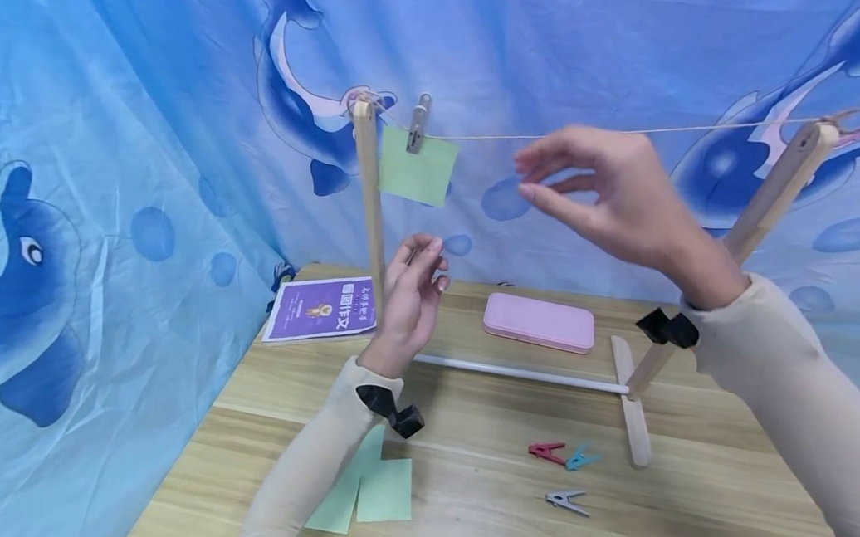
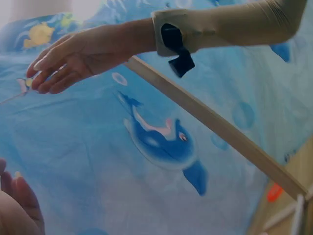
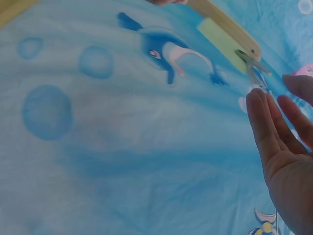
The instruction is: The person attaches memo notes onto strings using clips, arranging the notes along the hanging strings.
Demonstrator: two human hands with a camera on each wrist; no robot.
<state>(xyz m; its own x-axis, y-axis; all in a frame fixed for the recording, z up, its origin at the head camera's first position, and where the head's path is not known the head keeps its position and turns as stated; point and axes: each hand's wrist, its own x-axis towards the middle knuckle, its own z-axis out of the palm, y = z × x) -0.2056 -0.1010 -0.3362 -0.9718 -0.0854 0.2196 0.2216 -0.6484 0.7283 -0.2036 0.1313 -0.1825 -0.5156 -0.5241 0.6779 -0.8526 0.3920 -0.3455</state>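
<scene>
A green paper note [image 1: 420, 172] hangs from a string [image 1: 499, 137] near the left wooden post [image 1: 369, 198], clipped by a grey clothespin [image 1: 418, 125]. My right hand [image 1: 601, 185] is raised in front of the string, right of the note, its fingers loosely bent with nothing between them. Lower down, my left hand [image 1: 415, 288] hovers below the note beside the left post, fingers relaxed and bare. In the right wrist view the clothespin [image 3: 252, 62] and note [image 3: 222, 44] lie just beyond the right fingertips.
On the table [image 1: 476, 471] lie a red clothespin [image 1: 548, 452], a teal clothespin [image 1: 581, 457] and a grey one [image 1: 567, 501]. Green notes [image 1: 384, 490] lie by the left sleeve. Behind are a purple booklet [image 1: 322, 309] and pink case [image 1: 538, 322]. A right post [image 1: 781, 181] holds the string's other end.
</scene>
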